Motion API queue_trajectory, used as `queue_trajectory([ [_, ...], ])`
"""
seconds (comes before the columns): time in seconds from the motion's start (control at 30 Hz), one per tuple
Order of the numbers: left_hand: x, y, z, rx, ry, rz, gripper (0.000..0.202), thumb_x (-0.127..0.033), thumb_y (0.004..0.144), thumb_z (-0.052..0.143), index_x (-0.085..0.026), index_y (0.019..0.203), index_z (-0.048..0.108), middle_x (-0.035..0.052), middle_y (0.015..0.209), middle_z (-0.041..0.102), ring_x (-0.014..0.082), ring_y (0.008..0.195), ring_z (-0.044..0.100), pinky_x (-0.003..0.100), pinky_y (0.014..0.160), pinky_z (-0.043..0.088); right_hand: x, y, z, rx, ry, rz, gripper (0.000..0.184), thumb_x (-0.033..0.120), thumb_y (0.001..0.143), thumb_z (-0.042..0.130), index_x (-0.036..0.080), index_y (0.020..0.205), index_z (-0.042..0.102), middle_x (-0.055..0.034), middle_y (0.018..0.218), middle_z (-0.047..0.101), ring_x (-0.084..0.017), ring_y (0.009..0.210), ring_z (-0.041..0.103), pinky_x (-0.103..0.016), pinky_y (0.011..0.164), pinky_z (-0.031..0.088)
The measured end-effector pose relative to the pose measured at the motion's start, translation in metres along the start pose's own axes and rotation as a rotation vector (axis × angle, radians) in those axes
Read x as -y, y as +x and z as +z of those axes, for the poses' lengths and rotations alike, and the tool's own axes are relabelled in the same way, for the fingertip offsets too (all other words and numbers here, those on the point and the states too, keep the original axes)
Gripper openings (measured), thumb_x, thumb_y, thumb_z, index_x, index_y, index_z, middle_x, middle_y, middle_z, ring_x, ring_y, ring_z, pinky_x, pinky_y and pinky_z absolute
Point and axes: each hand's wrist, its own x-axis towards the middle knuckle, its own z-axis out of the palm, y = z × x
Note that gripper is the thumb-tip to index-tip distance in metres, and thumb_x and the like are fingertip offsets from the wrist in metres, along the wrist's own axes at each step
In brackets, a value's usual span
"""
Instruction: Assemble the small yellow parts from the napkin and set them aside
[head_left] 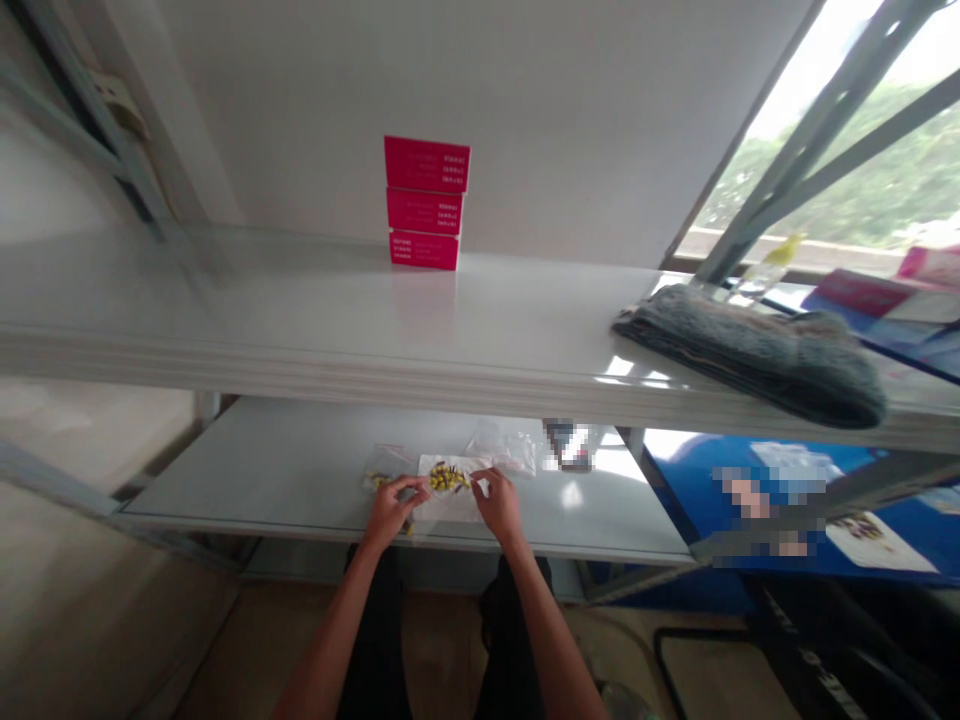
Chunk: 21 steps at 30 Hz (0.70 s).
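Note:
On the lower white shelf [300, 470] lies a white sheet with a small heap of yellow and dark pieces [448, 477]. My left hand [390, 508] rests at the sheet's left edge with its fingers curled in a pinch near the heap. My right hand [498, 500] sits at the sheet's right edge, fingertips pinched together close to the pieces. What either pinch holds is too small to make out. Clear plastic bags [502, 450] lie just behind the sheet, and a few more yellow pieces [377, 481] lie to the left.
Three pink boxes [425, 205] are stacked at the back of the upper shelf [337, 330]. A folded grey towel [757, 350] lies at that shelf's right end. A blue surface [697, 490] with blurred items is to the right, below a window.

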Motion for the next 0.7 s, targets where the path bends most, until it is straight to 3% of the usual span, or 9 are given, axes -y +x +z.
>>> queue_trajectory([
  [0.13,0.001,0.000,0.000,0.017,-0.008,0.000,0.028,-0.040,0.075,0.076,-0.023,0.097,0.078,0.0068,0.106,0.077,0.0242,0.103,0.069,0.033,0.095,0.050,-0.004,-0.006,0.000,0.079,-0.211,0.020,0.013,0.020,0.089,0.063,0.022,0.094,0.074,-0.0059,0.101,0.071,-0.019,0.084,0.068,-0.024,0.072,0.046],
  [0.37,-0.006,-0.002,0.000,0.026,0.011,0.005,0.028,-0.042,0.075,0.076,-0.023,0.095,0.079,0.0062,0.104,0.078,0.0244,0.103,0.070,0.033,0.095,0.050,0.001,-0.010,0.005,0.104,-0.295,0.023,0.016,0.020,0.094,0.058,0.021,0.095,0.074,-0.0061,0.102,0.069,-0.017,0.082,0.067,-0.022,0.068,0.044],
  [0.57,-0.005,0.000,0.000,0.022,0.030,0.015,0.031,-0.042,0.072,0.077,-0.021,0.095,0.079,0.0070,0.099,0.078,0.0261,0.098,0.070,0.036,0.093,0.051,0.012,-0.005,0.003,0.048,0.007,-0.101,0.013,0.022,0.092,0.060,0.021,0.091,0.073,-0.0055,0.095,0.069,-0.015,0.070,0.062,-0.023,0.065,0.046],
  [0.7,-0.002,0.002,-0.001,0.043,0.035,0.043,0.032,-0.042,0.072,0.078,-0.021,0.097,0.079,0.0055,0.092,0.077,0.0251,0.094,0.070,0.036,0.092,0.051,0.029,-0.002,0.009,0.160,0.202,-0.211,0.010,0.022,0.089,0.065,0.022,0.084,0.074,-0.0038,0.088,0.069,-0.013,0.061,0.057,-0.024,0.061,0.047],
])
